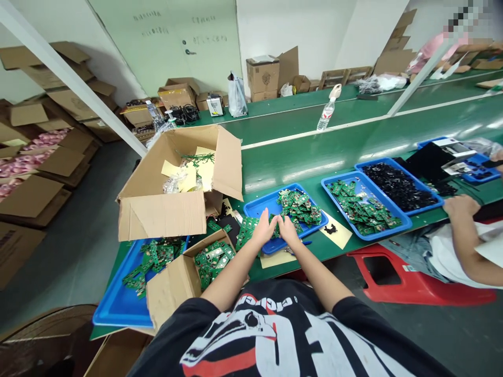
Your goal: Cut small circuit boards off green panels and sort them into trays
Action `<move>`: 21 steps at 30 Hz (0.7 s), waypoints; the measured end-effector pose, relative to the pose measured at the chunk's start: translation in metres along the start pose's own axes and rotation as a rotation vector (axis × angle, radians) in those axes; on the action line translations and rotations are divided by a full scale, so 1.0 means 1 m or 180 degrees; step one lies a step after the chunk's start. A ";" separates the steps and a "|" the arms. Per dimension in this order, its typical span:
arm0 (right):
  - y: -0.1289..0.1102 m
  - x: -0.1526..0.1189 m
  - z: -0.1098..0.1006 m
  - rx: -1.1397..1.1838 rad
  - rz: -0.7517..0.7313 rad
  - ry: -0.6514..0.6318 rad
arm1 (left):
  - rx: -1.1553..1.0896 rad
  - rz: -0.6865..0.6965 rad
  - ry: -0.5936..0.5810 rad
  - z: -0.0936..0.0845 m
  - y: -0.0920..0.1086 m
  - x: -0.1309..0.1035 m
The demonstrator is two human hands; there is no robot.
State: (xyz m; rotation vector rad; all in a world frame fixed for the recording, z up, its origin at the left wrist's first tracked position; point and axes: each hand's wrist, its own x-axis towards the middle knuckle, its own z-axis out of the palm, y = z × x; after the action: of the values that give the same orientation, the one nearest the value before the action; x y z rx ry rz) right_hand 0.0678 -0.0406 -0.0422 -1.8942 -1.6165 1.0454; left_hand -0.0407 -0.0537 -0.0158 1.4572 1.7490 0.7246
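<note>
My left hand (pixel 264 229) and my right hand (pixel 287 230) are close together over the near part of a blue tray (pixel 254 207), thumbs almost touching. Both are closed at green circuit boards; the fingers partly hide their grip. A green board panel (pixel 246 231) extends left from my left hand, over the tray's left edge. Beyond my right hand, loose green boards (pixel 301 207) are heaped in the tray. A blue pen-like tool (pixel 305 243) lies by the tray's near edge, beside my right wrist.
An open carton of green boards (pixel 214 260) and a large open carton (pixel 165 213) stand left, beside another blue tray (pixel 118 309). On the right are a tray of boards (pixel 365 209), a tray of black parts (pixel 396 184), yellow paper (pixel 340 236) and a person's hand (pixel 460 207).
</note>
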 end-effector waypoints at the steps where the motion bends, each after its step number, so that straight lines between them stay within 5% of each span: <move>1: 0.003 0.003 -0.002 0.0081 0.0014 -0.0028 | 0.0076 0.0036 -0.0067 -0.006 0.000 0.003; 8: 0.027 0.004 -0.005 0.0208 -0.0052 -0.0054 | 0.0981 -0.0488 -0.0201 -0.046 -0.032 -0.012; 13: 0.023 -0.009 0.009 0.0031 -0.0443 -0.0037 | 0.1417 -0.0999 -0.0136 -0.044 -0.046 -0.034; 21: -0.004 -0.024 0.034 -0.0133 -0.1297 -0.0604 | 0.0678 -0.0173 -0.0345 -0.050 -0.039 -0.033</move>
State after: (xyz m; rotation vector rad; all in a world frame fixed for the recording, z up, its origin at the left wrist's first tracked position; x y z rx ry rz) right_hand 0.0387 -0.0678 -0.0542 -1.4326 -2.0352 1.0405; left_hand -0.1009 -0.0916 -0.0121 1.5519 1.8175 0.4328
